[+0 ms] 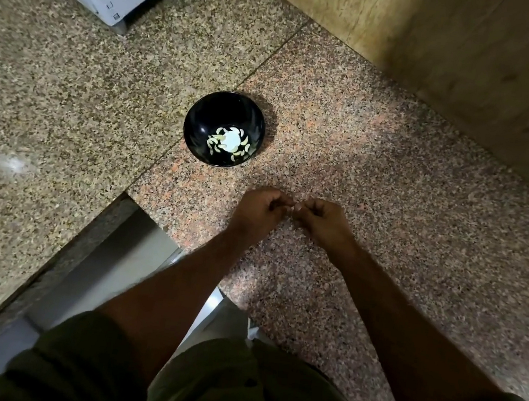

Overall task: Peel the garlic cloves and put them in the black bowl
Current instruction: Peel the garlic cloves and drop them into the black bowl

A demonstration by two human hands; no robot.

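Black bowl [224,128] on the granite table [392,190] holds peeled cloves [228,143]. Just below it, our left hand [260,211] and right hand [322,223] pinch one garlic clove [293,206] together; it could slip, being tiny.

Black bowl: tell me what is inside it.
The black bowl holds pale peeled garlic cloves ringed around a white patch, perhaps glare. The near wall hides nothing much; whatever lies under the patch cannot be seen.

Dim, soft-focus, warped wide-angle edges
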